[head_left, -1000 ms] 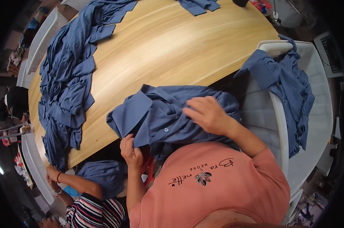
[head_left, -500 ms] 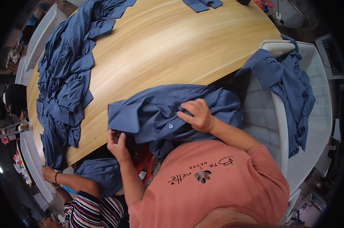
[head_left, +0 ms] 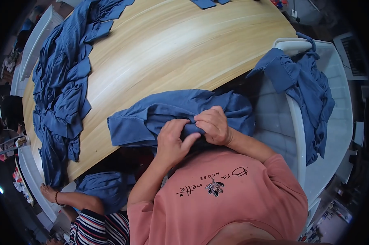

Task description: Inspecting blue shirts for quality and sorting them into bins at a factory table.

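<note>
1. Just in front of the wearer's salmon-pink top (head_left: 250,192), at the centre of the frame, a blue shirt (head_left: 172,104) lies bunched along the near edge of the wooden table (head_left: 160,53).
2. The left hand (head_left: 171,141) is on the shirt's near side, a little left of its middle; I see its thumb and fingers drawn in around a fold of cloth.
3. Right beside it, the right hand (head_left: 214,125) has its fingers curled down, gripping the same stretch of fabric.
4. The shirt reaches out past both hands: a broad flat flap (head_left: 129,130) to the left, crumpled cloth to the right, and a smooth hump above them.
5. Over at the right of the frame, another blue garment (head_left: 311,98) hangs over the rim of a white bin (head_left: 297,126).
6. Down the left side of the table runs a row of blue garments (head_left: 62,85), overlapping one another.
7. At the lower left, a co-worker's hand (head_left: 48,193) rests near that row's end, with a blue bundle (head_left: 101,188) close by.
</note>
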{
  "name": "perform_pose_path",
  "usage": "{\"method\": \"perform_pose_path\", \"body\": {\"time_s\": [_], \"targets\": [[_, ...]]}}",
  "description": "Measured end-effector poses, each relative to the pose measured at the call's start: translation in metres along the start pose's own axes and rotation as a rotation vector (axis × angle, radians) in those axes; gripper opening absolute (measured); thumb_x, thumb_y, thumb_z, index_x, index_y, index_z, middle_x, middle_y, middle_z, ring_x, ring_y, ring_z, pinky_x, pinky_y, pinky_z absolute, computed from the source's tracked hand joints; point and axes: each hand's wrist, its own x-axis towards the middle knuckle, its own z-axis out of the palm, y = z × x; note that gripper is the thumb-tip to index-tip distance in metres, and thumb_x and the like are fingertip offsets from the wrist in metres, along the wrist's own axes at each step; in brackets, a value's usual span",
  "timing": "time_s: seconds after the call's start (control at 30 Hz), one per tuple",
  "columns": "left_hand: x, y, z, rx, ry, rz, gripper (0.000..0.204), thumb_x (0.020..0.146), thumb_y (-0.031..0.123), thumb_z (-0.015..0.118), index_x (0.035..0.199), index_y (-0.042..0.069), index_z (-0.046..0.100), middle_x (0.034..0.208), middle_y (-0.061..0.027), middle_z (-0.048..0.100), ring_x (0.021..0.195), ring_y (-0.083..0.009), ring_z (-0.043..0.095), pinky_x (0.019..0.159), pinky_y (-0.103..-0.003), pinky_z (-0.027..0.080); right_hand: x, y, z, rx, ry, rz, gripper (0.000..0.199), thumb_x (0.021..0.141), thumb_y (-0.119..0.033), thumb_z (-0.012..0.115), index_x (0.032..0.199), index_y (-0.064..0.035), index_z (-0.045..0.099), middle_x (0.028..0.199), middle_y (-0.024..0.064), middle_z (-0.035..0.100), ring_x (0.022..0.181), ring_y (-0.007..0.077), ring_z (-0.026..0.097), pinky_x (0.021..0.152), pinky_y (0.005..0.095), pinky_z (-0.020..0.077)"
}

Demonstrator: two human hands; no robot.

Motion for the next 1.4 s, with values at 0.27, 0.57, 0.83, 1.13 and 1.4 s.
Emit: {"method": "perform_pose_path", "body": {"time_s": [0.27, 0.57, 0.83, 1.13, 1.4], "targets": [[-0.026, -0.011, 0.009, -0.404, -0.081, -0.215, 0.011, 0.078, 0.005, 0.072, 0.085, -0.001, 0.065, 0.070, -0.0102, 0.062, 0.061, -0.0218, 0.059, 0.058, -0.030, 0.046, -0.001, 0.001, 0.003, 0.021, -0.053, 0.030, 0.029, 0.066, -0.005, 0.062, 0.095, -0.0038, 0.064, 0.097, 0.0073, 0.064, 0.085, 0.0230, 0.062, 0.070, 0.0354, 0.0411], [0.011, -0.010, -0.002, 0.325, 0.058, 0.265, 0.022, 0.075, 0.009, 0.067, 0.097, 0.007, 0.066, 0.106, -0.0111, 0.062, 0.102, -0.0329, 0.058, 0.086, -0.048, 0.042, -0.002, -0.004, -0.003, 0.039, -0.074, 0.035, 0.028, 0.066, -0.005, 0.063, 0.093, -0.0056, 0.070, 0.091, 0.0036, 0.064, 0.087, 0.0206, 0.060, 0.076, 0.0363, 0.0399], [0.044, -0.022, 0.006, 0.225, -0.167, 0.296, 0.008, 0.075, 0.011, 0.068, 0.081, 0.009, 0.064, 0.079, -0.0078, 0.061, 0.092, -0.0285, 0.058, 0.088, -0.047, 0.039, -0.006, -0.007, -0.017, 0.013, -0.057, 0.060, 0.022, 0.070, -0.005, 0.062, 0.090, -0.0076, 0.070, 0.088, 0.0029, 0.069, 0.092, 0.0232, 0.061, 0.095, 0.0449, 0.0348], [0.039, -0.018, -0.017, 0.156, -0.361, 0.114, 0.010, 0.072, 0.010, 0.072, 0.078, 0.005, 0.066, 0.073, -0.0086, 0.062, 0.083, -0.0300, 0.058, 0.076, -0.041, 0.041, 0.007, -0.010, -0.018, 0.193, -0.118, 0.039, 0.025, 0.066, 0.001, 0.061, 0.090, -0.0049, 0.067, 0.090, 0.0061, 0.069, 0.095, 0.0264, 0.063, 0.095, 0.0484, 0.0359], [0.040, -0.033, -0.020, -0.157, -0.344, -0.103, 0.015, 0.067, 0.004, 0.073, 0.082, 0.003, 0.068, 0.081, -0.0106, 0.065, 0.089, -0.0299, 0.059, 0.081, -0.039, 0.046, 0.011, -0.011, -0.020, 0.220, -0.099, 0.073, 0.031, 0.063, 0.006, 0.059, 0.091, -0.0036, 0.064, 0.089, 0.0077, 0.068, 0.091, 0.0277, 0.064, 0.092, 0.0488, 0.0385]]}}
